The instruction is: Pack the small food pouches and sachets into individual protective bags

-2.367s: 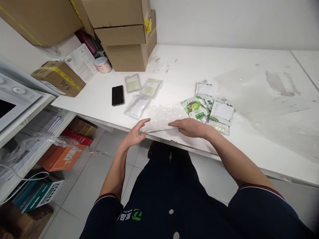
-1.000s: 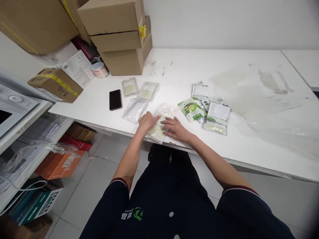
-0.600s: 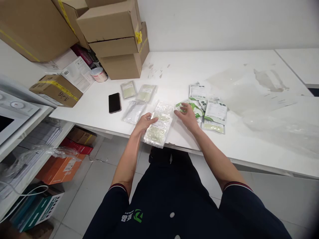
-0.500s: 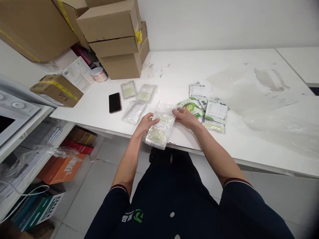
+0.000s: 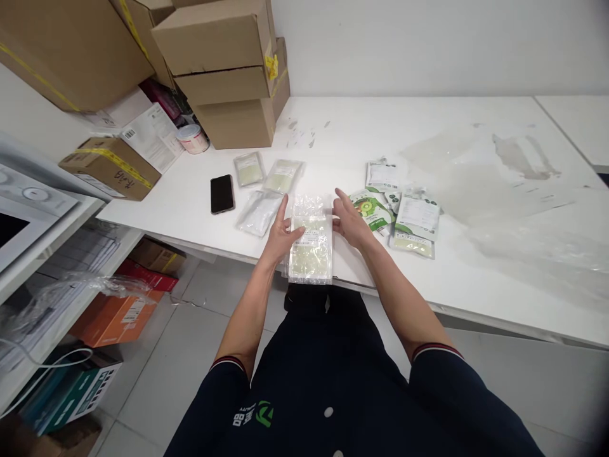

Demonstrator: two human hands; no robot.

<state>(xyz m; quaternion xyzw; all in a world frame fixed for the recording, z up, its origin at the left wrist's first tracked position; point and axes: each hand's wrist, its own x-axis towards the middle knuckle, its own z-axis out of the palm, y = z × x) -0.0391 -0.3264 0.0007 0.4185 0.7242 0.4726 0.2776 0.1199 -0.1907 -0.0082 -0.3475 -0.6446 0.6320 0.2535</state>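
Note:
A clear plastic packet with pale green contents [image 5: 311, 251] lies at the table's front edge, its lower end over the edge. My left hand [image 5: 280, 238] grips its left side, thumb on top. My right hand [image 5: 351, 221] touches the right side with its fingers apart. Beyond my left hand lie a clear packet [image 5: 259, 212] and two pale green packets [image 5: 283, 176] [image 5: 249, 169]. To the right of my right hand are a green pouch with a kiwi picture [image 5: 373, 209] and white-labelled packets [image 5: 417, 216].
A black phone [image 5: 222, 194] lies left on the white table [image 5: 333, 139]. Cardboard boxes [image 5: 214, 41] and a round tin [image 5: 192, 138] stand at the back left. Clear plastic sheeting [image 5: 523, 247] covers part of the right side. A microwave [image 5: 33, 203] is at far left.
The packet has turned from a tilt to nearly straight. My right hand's fingers have spread and come off its top corner to its right side. The view has shifted slightly.

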